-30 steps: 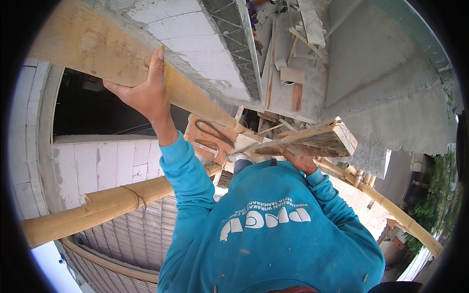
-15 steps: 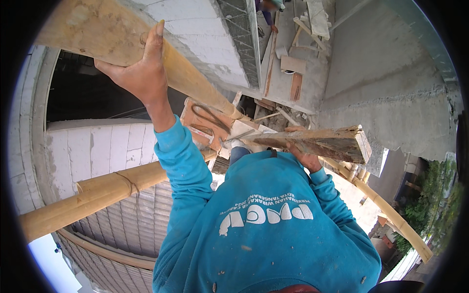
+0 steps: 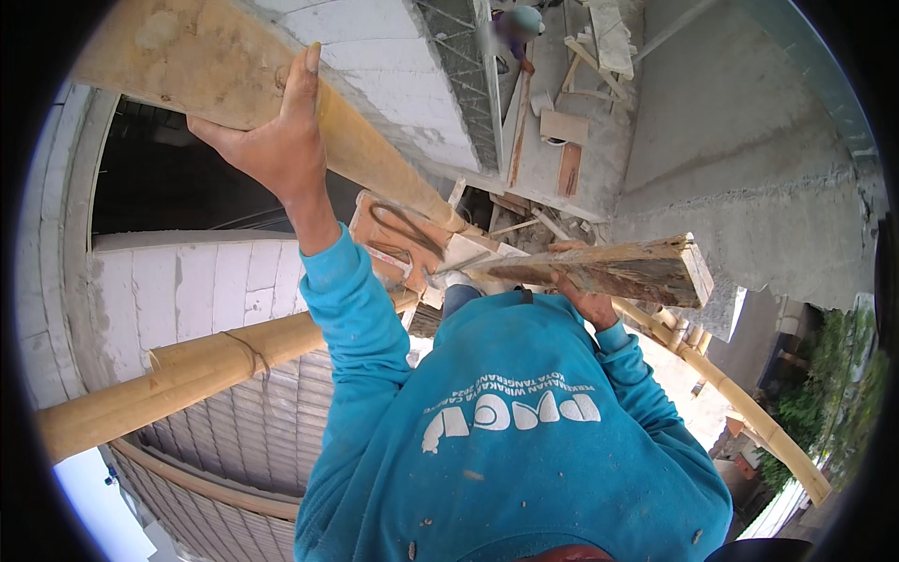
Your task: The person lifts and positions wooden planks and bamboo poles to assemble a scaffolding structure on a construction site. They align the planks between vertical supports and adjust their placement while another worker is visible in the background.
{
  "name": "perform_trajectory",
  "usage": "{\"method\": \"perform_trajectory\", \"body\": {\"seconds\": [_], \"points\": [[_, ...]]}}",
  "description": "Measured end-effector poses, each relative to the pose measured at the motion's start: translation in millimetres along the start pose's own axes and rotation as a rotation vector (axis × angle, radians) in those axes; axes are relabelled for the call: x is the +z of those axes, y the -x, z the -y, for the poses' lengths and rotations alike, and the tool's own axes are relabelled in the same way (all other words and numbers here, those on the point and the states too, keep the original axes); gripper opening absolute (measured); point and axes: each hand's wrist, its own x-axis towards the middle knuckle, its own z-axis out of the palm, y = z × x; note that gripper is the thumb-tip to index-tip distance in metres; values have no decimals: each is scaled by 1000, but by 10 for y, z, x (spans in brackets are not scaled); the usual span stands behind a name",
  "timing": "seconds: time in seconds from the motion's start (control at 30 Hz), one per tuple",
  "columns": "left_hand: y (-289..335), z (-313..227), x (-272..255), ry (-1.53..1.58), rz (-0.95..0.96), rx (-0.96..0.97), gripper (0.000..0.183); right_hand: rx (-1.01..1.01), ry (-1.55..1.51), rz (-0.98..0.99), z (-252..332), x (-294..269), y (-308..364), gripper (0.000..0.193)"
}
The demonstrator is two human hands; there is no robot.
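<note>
My left hand is raised and wrapped around a thick bamboo pole, which slopes from the upper left down toward the middle. Its thumb lies along the near side and its fingers reach over the top. At waist height my right hand grips a rough, weathered wooden plank from beneath, and part of that hand is hidden behind the wood. The plank's squared end points to the right; its other end lies by my legs.
Below sits an orange-brown board with a loop of cord. Bamboo poles cross at the left and right. White block walls and a concrete wall flank me. A co-worker is on the lower floor.
The co-worker on the lower floor has come further into view. Both my hands keep their grips, with only a slight shift of the plank and the view.
</note>
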Motion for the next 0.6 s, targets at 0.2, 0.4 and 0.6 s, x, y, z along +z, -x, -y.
{"method": "perform_trajectory", "body": {"seconds": [0.2, 0.4, 0.6], "points": [[-2, -48, -22, -67, 36, -73, 88, -43, 9, -17, -56, 37, -17, 37], [-7, -5, -40, -72, 23, -66, 90, -62, 47, -26, -108, 44, -19, 40], [6, -35, -32, -88, 18, -102, 93, -7, 154, -14, -303, 51, 25, 41]]}}
